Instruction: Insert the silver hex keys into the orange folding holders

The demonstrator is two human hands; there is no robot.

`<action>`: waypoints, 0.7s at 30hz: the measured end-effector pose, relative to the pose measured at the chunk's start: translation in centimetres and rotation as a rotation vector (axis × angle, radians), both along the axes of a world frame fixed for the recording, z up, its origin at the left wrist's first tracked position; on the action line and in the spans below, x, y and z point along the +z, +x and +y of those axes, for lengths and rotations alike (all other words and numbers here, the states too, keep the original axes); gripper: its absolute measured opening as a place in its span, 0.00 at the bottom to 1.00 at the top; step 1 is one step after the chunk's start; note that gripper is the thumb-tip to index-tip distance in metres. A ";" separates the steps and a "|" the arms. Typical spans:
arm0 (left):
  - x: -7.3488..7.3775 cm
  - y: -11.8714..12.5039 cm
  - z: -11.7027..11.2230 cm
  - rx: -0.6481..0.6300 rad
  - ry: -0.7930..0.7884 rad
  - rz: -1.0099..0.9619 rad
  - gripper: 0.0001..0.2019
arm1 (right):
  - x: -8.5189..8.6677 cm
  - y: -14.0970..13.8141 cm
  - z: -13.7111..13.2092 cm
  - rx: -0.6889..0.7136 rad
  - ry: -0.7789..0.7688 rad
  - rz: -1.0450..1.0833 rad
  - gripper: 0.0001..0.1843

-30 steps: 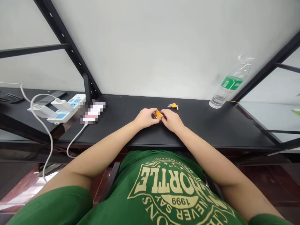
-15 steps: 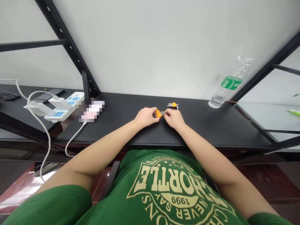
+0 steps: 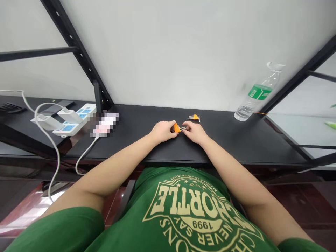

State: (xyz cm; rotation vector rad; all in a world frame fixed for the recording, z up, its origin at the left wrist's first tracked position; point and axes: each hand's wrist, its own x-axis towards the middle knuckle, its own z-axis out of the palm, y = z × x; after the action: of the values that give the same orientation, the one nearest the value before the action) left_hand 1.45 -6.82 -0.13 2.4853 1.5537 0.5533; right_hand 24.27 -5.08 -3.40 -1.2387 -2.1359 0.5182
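Observation:
An orange holder with several metal hex keys (image 3: 177,128) is in front of me, just above the black desk. My left hand (image 3: 163,131) is closed around the holder's left side, thumb below and fingers above. At the other side, my right hand (image 3: 194,131) pinches the ends of the keys that stick out to the right. Whether it grips one key or more, I cannot make out. A second orange-held hex key set (image 3: 193,117) lies on the desk just behind my right hand, touched by neither hand.
A water bottle with a green label (image 3: 253,96) stands at the back right. On the left are a white power strip (image 3: 75,120) with chargers, a blurred-out phone-like thing (image 3: 105,125) on a white cable (image 3: 85,152), and a black metal frame post (image 3: 78,52). The black desk (image 3: 236,140) meets a wall behind.
The orange holder has turned slightly between my hands, and my right fingers have shifted a little on the key ends. The whole view has moved slightly.

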 end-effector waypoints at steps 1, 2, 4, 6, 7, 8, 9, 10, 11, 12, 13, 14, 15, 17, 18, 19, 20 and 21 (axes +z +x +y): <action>0.1 0.0 0.0 -0.004 0.005 -0.002 0.11 | 0.0 0.1 0.1 0.038 -0.030 0.018 0.15; 0.1 -0.1 0.0 -0.004 0.011 0.000 0.11 | 0.0 0.1 0.1 0.077 -0.061 0.036 0.15; 0.2 -0.1 0.0 -0.002 0.015 0.018 0.11 | 0.0 0.4 0.4 0.131 -0.134 0.074 0.13; 0.2 -0.1 0.0 -0.018 0.012 0.046 0.11 | 0.1 0.7 0.6 0.152 -0.229 0.125 0.13; 0.2 -0.2 0.1 -0.032 0.012 0.054 0.11 | 0.1 0.9 0.7 0.168 -0.277 0.158 0.14; 0.2 -0.2 0.1 -0.046 0.015 0.054 0.11 | 0.2 1.0 0.8 0.190 -0.324 0.197 0.15; 0.1 -0.2 0.1 -0.057 0.019 0.045 0.11 | 0.3 1.1 0.8 0.215 -0.368 0.245 0.16; 0.0 -0.2 0.1 -0.064 0.023 0.030 0.11 | 0.4 1.2 0.8 0.240 -0.406 0.297 0.17; 0.0 -0.2 0.1 -0.070 0.028 0.015 0.11 | 0.6 1.3 0.7 0.259 -0.437 0.348 0.17; -0.1 -0.2 0.0 -0.080 0.032 0.003 0.11 | 0.8 1.3 0.6 0.269 -0.461 0.389 0.15; -0.1 -0.1 -0.1 -0.098 0.033 -0.003 0.12 | 1.0 1.3 0.4 0.275 -0.484 0.418 0.13; 0.0 0.0 -0.2 -0.126 0.032 -0.004 0.12 | 1.2 1.3 0.3 0.277 -0.505 0.439 0.11; 0.0 0.1 -0.4 -0.159 0.032 -0.001 0.12 | 1.4 1.2 0.2 0.282 -0.525 0.458 0.10; 0.2 0.2 -0.7 -0.212 0.046 -0.001 0.12 | 1.6 1.1 0.0 0.308 -0.573 0.510 0.10; 0.4 0.3 -0.8 -0.224 0.055 -0.006 0.12 | 1.7 1.0 0.0 0.330 -0.595 0.541 0.12; 0.5 0.3 -0.9 -0.224 0.063 -0.014 0.13 | 1.7 0.9 -0.1 0.354 -0.612 0.570 0.13; 0.6 0.3 -0.9 -0.216 0.068 -0.022 0.12 | 1.8 0.9 -0.1 0.373 -0.621 0.596 0.15; 0.6 0.2 -0.9 -0.207 0.068 -0.030 0.12 | 1.8 0.9 -0.1 0.382 -0.627 0.614 0.16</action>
State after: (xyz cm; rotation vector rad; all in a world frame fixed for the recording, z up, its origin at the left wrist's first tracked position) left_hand 1.64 -7.75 0.48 2.6334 1.2670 0.6157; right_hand 25.18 -5.15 -1.61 -0.7872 -1.7061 1.5970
